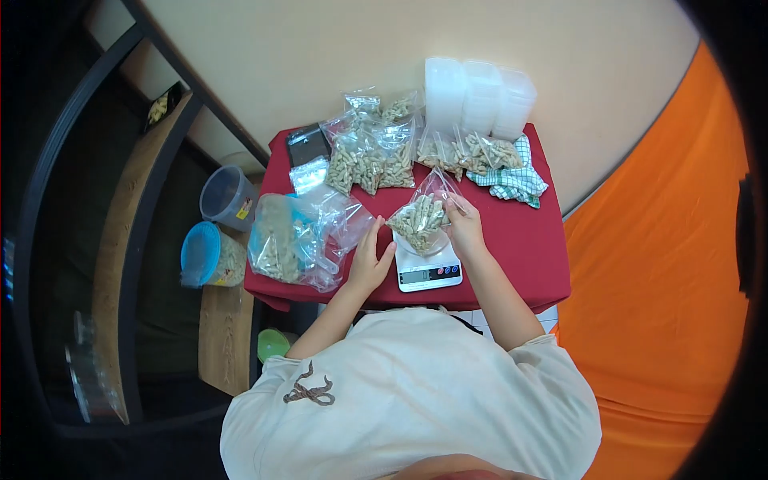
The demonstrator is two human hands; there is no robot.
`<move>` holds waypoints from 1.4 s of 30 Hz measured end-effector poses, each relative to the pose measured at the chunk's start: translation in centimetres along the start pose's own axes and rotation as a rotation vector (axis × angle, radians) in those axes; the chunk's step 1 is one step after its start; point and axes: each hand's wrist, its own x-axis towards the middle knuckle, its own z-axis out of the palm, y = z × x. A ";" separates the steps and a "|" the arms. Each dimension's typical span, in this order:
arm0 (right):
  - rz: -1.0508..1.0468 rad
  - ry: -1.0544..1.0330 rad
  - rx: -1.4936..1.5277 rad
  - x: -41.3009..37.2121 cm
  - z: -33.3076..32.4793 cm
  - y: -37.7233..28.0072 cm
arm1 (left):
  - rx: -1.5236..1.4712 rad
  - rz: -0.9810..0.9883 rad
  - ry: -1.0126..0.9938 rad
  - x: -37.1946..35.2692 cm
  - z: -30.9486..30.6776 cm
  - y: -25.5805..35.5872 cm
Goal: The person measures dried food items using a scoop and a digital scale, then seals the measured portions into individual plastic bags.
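A clear plastic bag (419, 222) of pale, finger-shaped snack pieces sits over the white kitchen scale (430, 276), tilted with its corner down toward the pan. My right hand (464, 228) pinches the bag's right side near the open top. To the left of the scale, my left hand (371, 262) is open, thumb and fingers apart, its fingertips close to the bag's left corner. Beside that hand lies a large clear bag (276, 244) of the same kind of pieces, with crumpled loose plastic around it.
Several filled bags (372, 156) stand along the back of the red-covered table (512, 264). Stacked translucent containers (480, 96) and a checked cloth (512, 184) are at the back right. Left of the table are a clear bucket (228, 196) and a blue-lidded tub (210, 252).
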 end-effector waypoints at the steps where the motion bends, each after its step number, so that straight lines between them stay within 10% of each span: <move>1: 0.012 -0.010 -0.013 0.9 -0.7 1.1 | 0.013 -0.019 -0.028 -0.4 0.1 -0.2; 6: -0.247 0.013 -0.413 3.3 -4.0 3.2 | 0.046 -0.026 -0.038 -1.5 1.1 -2.0; 14: -0.239 -0.140 0.222 3.2 -8.5 4.5 | 0.016 -0.055 -0.024 -1.3 1.1 -2.2; 42: -0.495 0.065 0.007 3.1 -8.7 4.8 | 0.118 -0.020 0.008 -2.5 1.7 -2.4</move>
